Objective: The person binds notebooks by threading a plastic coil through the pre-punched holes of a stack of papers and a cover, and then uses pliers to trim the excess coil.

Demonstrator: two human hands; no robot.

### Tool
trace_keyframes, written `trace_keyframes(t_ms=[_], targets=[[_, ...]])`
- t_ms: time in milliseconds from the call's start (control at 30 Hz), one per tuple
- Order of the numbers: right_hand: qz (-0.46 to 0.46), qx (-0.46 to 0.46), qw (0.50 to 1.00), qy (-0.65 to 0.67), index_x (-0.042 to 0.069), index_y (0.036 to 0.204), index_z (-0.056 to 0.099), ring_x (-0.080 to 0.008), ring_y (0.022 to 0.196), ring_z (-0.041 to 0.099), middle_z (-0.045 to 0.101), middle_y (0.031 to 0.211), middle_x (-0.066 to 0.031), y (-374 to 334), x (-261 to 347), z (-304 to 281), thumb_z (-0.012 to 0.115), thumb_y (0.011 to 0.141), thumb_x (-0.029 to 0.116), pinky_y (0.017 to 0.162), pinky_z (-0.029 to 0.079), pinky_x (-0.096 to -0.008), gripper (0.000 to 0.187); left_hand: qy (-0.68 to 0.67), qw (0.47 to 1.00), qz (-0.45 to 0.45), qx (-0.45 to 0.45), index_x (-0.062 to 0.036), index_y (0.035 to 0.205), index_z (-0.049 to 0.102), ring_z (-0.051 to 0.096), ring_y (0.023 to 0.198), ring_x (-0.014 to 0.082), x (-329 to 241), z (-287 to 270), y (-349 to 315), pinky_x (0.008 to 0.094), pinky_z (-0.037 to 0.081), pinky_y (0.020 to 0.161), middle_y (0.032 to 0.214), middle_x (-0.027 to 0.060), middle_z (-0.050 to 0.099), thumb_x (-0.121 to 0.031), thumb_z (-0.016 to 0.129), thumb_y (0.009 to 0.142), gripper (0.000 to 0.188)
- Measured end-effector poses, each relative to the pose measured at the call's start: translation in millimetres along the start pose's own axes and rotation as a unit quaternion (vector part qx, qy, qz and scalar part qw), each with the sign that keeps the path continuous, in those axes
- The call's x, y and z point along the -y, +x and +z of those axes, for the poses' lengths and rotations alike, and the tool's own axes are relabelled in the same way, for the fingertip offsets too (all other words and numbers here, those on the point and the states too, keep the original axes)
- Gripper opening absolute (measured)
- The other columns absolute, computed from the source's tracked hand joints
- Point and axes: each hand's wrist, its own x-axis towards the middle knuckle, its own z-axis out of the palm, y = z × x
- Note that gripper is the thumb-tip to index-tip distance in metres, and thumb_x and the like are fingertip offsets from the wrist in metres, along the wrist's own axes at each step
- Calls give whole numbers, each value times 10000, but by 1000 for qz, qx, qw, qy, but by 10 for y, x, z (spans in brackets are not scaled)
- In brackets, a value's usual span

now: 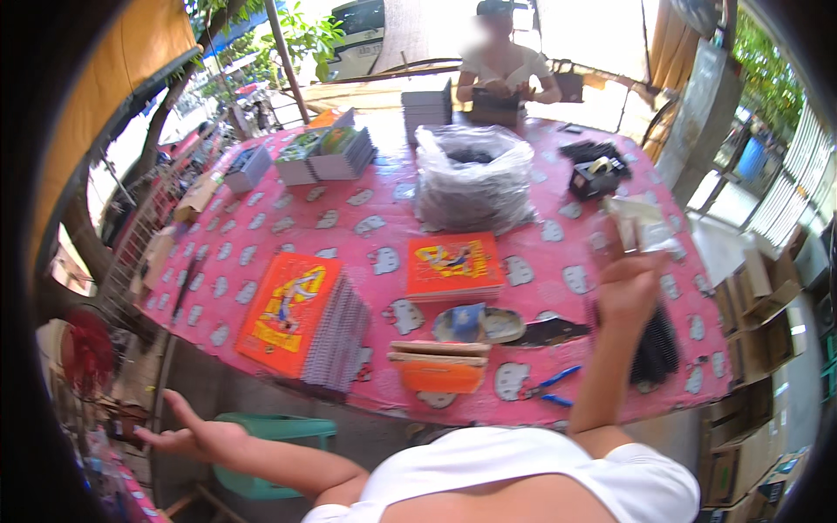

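My left hand (pixel 199 436) is held out past the near left edge of the table, fingers apart and nothing in it, above a green plastic stool (pixel 270 427). On the right, my right hand (pixel 629 283) is raised over the table, beside a crumpled clear plastic wrapping (pixel 649 218). Its fingers are smeared by motion, so whether they grip anything is unclear. Below it lies a bundle of black spiral binding coils (pixel 656 349). Blue-handled pliers (pixel 558 388) rest at the near edge. A tall stack of orange spiral-bound notebooks (pixel 292 318) stands left of centre.
A pink patterned tablecloth (pixel 366 248) covers the table. On it are a shorter orange notebook stack (pixel 452 266), an orange block (pixel 440 375), a large plastic bag of dark material (pixel 475 187) and a black tape dispenser (pixel 597 179). Another person (pixel 506 74) sits opposite. Cardboard boxes (pixel 754 296) line the right.
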Motion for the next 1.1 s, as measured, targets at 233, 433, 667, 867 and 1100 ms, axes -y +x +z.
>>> trace_keyframes(t_ms=[233,433,667,867,1100], targets=[[-19,-9,947,-321,46,1147,572,-230,960,611,600,1136,-149,276,-200,-383,470,918,302,812,491,-359,358,-213,977,5,-15,-1,1411,254,203,1365,294,-174,268,-281,415,153,1107,1479,168,207,-190,682,787,780],[295,-20,695,-656,-9,1007,652,-134,802,631,667,871,-78,230,-1650,-1273,687,813,309,666,475,-286,374,-155,976,-41,147,-18,1300,437,371,1264,241,-14,141,-122,355,226,1068,1364,122,414,-139,617,850,500],[179,-1,514,-839,-42,933,573,-416,905,606,625,920,-276,269,-1780,-1883,700,732,252,738,479,-455,378,-441,785,-184,394,-13,1320,398,370,1293,277,-356,158,-905,376,315,1036,1372,132,414,-73,561,864,488],[23,1,658,-752,4,923,417,-317,701,604,585,806,-163,-155,-1142,-877,599,828,44,581,485,-368,209,-344,665,-329,576,-9,1391,239,379,1283,248,-239,394,-1729,336,365,999,1440,126,280,-34,647,809,711],[32,255,766,-589,39,1119,450,-259,833,561,515,976,-145,-895,-712,-115,540,766,-115,635,484,-340,396,-249,654,-183,691,20,1152,539,594,1003,165,-101,483,-1955,284,470,846,1099,117,620,-69,677,819,371]])
